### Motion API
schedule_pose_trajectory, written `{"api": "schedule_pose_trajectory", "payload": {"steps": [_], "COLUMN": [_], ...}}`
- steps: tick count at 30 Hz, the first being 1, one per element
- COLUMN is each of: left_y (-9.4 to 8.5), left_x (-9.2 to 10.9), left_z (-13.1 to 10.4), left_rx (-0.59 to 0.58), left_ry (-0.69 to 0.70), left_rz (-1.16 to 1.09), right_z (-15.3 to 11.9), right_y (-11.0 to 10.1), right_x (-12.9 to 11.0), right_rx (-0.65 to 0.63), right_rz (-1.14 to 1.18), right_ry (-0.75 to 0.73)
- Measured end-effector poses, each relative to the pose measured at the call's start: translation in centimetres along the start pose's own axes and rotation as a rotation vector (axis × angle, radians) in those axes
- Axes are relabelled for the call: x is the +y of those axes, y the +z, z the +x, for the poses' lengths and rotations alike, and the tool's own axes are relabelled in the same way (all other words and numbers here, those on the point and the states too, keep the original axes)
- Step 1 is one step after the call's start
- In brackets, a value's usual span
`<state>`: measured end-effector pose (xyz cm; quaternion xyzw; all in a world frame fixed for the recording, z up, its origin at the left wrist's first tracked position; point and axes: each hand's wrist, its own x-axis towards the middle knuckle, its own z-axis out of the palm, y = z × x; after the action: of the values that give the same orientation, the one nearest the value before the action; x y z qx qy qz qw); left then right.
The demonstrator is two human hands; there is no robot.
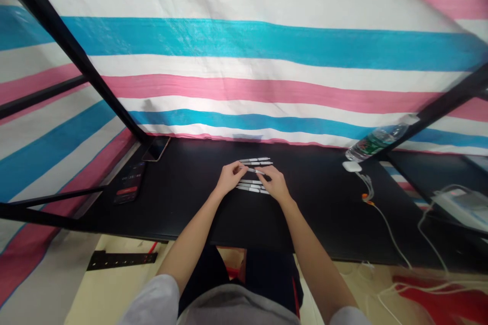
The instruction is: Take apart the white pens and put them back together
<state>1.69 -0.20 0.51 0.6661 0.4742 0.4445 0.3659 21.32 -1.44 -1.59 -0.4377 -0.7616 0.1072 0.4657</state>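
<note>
Between both hands lies a slim white and grey pen (pixel 251 170), held crosswise just over the black table (pixel 183 213). My left hand (pixel 231 175) pinches its left end, fingers closed. At the other end, my right hand (pixel 275 182) grips it with bent fingertips. Beyond the hands, a couple of similar pens (pixel 254 160) lie side by side. Nearer to me, several more pens (pixel 251 188) rest in a loose row, their ends partly covered by my hands.
On the left are a phone with a lit timer (pixel 127 183) and another dark phone (pixel 157 149). At right stand a clear plastic bottle (pixel 375 142), a white charger (pixel 352 166) and a trailing cable (pixel 389 226). Black frame bars (pixel 76 51) and striped sheeting (pixel 244 40) enclose the table.
</note>
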Motion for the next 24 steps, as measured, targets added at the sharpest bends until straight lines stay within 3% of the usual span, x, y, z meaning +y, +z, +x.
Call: {"api": "schedule_pose_trajectory", "payload": {"steps": [5, 11, 19, 24], "left_y": [-0.3, -0.3, -1.0, -0.7], "left_x": [-0.1, 0.1, -0.3, -0.6], "left_z": [0.3, 0.6, 1.2, 1.4], "left_rx": [0.103, 0.085, 0.341, 0.366], "left_ry": [-0.043, -0.071, -0.182, -0.173], "left_rz": [-0.042, -0.263, -0.538, -0.566], "right_z": [0.0, 0.0, 0.0, 0.0], "right_y": [-0.1, -0.1, -0.2, -0.3], "right_x": [-0.1, -0.1, 0.1, -0.2], "right_rx": [0.012, -0.037, -0.031, -0.037], "right_rz": [0.035, 0.042, 0.004, 0.012], "right_ry": [0.016, 0.016, 0.040, 0.047]}}
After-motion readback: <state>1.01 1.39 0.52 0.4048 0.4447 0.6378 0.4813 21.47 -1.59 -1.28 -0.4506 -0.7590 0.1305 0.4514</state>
